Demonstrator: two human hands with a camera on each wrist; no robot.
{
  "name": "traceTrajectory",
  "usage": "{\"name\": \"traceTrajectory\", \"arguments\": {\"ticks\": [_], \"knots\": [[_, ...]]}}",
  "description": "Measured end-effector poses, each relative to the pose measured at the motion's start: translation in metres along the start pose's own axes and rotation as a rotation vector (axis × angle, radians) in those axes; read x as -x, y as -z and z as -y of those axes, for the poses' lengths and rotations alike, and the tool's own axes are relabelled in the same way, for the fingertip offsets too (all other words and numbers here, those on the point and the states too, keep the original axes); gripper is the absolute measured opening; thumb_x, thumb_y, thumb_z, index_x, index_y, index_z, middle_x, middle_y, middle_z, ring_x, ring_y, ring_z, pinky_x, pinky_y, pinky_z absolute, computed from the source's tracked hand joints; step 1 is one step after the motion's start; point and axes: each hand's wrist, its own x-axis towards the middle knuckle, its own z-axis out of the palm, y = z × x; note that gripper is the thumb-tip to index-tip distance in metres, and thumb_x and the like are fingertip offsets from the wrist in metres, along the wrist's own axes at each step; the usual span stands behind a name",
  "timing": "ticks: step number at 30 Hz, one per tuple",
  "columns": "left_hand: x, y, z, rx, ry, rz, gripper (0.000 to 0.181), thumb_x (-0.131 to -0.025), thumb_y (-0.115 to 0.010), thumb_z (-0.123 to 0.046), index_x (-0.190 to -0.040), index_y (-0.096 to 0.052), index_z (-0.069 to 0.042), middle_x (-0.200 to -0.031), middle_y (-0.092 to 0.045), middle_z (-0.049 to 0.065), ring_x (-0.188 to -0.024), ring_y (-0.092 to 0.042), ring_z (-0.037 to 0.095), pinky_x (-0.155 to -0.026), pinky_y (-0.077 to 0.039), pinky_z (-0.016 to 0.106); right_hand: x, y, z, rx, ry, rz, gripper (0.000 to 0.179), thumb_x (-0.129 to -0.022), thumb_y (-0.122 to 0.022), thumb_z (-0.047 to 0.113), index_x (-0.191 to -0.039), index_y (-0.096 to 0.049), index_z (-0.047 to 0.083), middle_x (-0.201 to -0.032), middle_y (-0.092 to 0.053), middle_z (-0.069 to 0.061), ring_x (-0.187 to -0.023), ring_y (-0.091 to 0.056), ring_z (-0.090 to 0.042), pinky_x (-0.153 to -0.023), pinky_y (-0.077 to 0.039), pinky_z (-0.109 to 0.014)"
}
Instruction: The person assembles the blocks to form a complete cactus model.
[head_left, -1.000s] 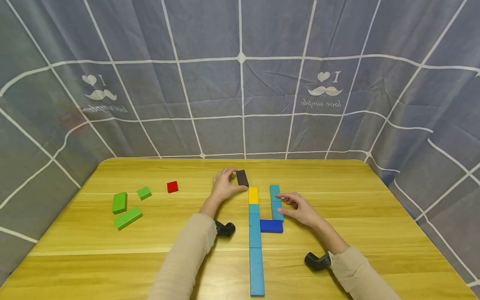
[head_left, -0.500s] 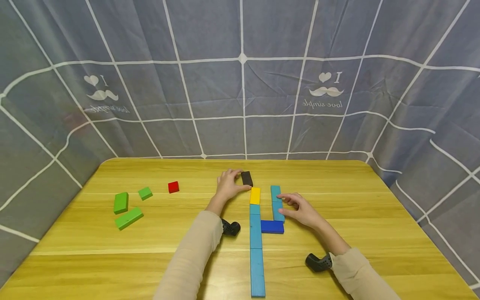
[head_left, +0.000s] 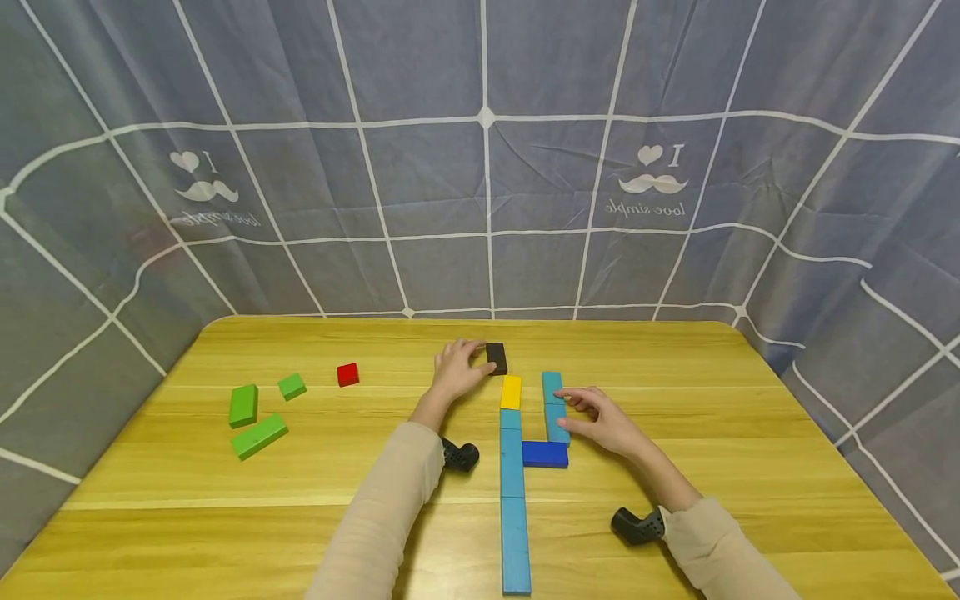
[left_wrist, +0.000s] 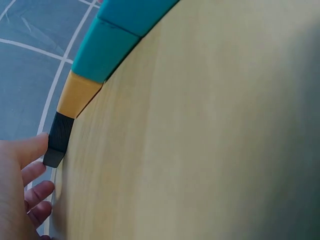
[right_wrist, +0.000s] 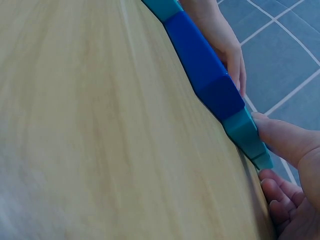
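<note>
A black block [head_left: 497, 358] lies beyond a yellow block [head_left: 511, 392], its near end about at the yellow block's far corner. My left hand [head_left: 454, 369] is at the black block's left side. The thumb touches it, and the forefinger lies near its far end. The yellow block heads a long row of light blue blocks [head_left: 512, 463]. A dark blue block [head_left: 545, 454] joins that row from the right. Two shorter light blue blocks [head_left: 556, 421] run away from its right end. My right hand's [head_left: 604, 419] thumb and forefinger rest against their right side.
To the left on the wooden table [head_left: 180, 533] lie a red block [head_left: 347, 374], a small green block [head_left: 292, 386] and two longer green blocks [head_left: 243, 406]. A grey curtain [head_left: 420, 183] with white lines hangs behind the table.
The black block has shifted right and turned straighter. My left thumb has moved from its near end to its left side. My right hand stays in place.
</note>
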Motion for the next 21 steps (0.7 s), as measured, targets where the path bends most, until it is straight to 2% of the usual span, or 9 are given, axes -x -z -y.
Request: {"name": "traceTrajectory", "arguments": {"ticks": [3, 9, 21], "knots": [[-0.001, 0.000, -0.001, -0.019, 0.004, 0.020, 0.052, -0.086, -0.059, -0.037, -0.132, -0.049, -0.014, -0.128, -0.047, 0.014, -0.118, -0.036, 0.031, -0.091, -0.024, 0.044, 0.000, 0.000, 0.000, -0.002, 0.003, 0.001, 0.041, -0.085, -0.062, 0.004, -0.123, -0.051, -0.007, -0.106, -0.048, -0.023, -0.096, -0.043, -0.035, -0.081, -0.036, -0.043], [-0.005, -0.003, -0.007, -0.060, 0.007, 0.075, 0.051, -0.088, -0.056, -0.039, -0.134, -0.047, -0.019, -0.120, -0.047, 0.011, -0.109, -0.037, 0.028, -0.083, -0.024, 0.041, 0.000, -0.001, -0.001, 0.004, -0.005, -0.003, 0.041, -0.085, -0.062, 0.005, -0.123, -0.051, -0.007, -0.107, -0.049, -0.023, -0.096, -0.043, -0.034, -0.081, -0.037, -0.043], [-0.005, -0.006, -0.018, -0.058, -0.002, 0.140, 0.051, -0.090, -0.054, -0.038, -0.137, -0.044, -0.023, -0.114, -0.044, 0.008, -0.102, -0.034, 0.025, -0.080, -0.020, 0.039, 0.000, 0.000, 0.002, 0.010, -0.015, -0.011, 0.041, -0.085, -0.063, 0.005, -0.123, -0.052, -0.007, -0.106, -0.049, -0.022, -0.096, -0.044, -0.034, -0.081, -0.037, -0.042]]}}
